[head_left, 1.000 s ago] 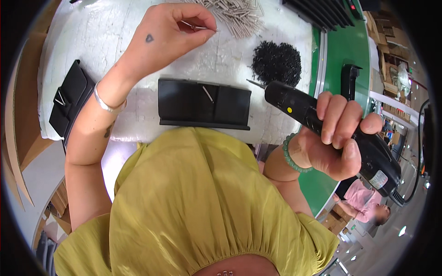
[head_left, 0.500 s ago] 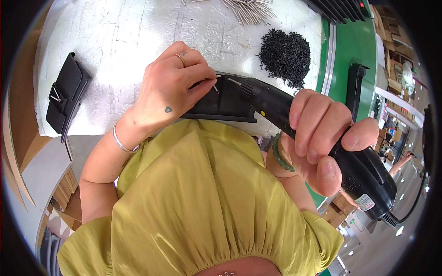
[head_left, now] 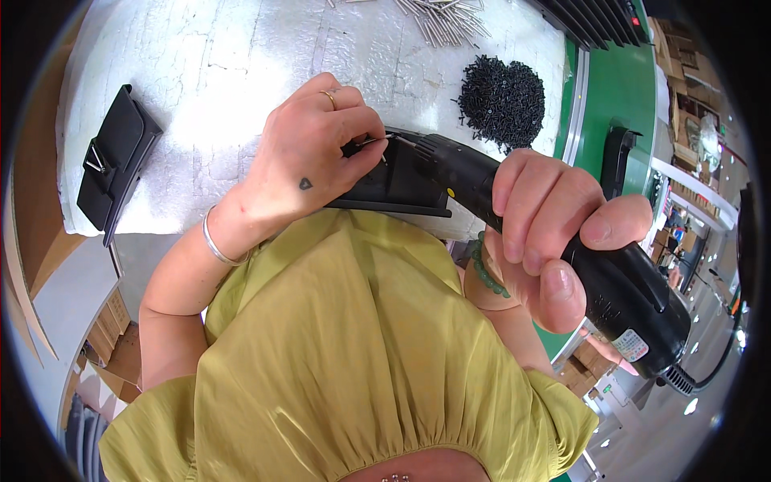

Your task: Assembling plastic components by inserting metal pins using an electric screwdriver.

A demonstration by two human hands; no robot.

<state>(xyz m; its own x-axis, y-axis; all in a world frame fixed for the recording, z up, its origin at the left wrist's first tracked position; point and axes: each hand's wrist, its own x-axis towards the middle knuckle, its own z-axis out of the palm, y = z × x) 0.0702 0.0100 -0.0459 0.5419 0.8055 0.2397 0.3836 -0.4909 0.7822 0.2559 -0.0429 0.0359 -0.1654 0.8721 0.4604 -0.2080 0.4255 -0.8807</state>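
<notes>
My right hand point(head_left: 554, 221) wraps round a black corded electric screwdriver point(head_left: 630, 285), its bit pointing left. Thumb and forefinger of my left hand point(head_left: 325, 145) are pinched at a thin silvery pin point(head_left: 387, 138), right in front of the bit's tip. Below both is a black rectangular part point(head_left: 401, 185), lying on the foam close to my body. My left hand covers part of it, and what else the fingers hold is hidden. A second short silvery piece shows just below the fingertips.
White foam sheeting point(head_left: 193, 88) covers the table. On it lie a pile of black screws point(head_left: 502, 100), a heap of silvery pins point(head_left: 446, 20), and another black part point(head_left: 116, 161) at the left. Black parts point(head_left: 618, 161) also rest on the green surface point(head_left: 598, 108) at the right.
Both hands stay close together at the black part. My left hand has shifted slightly right; my right hand and the screwdriver have moved a little left and up.
</notes>
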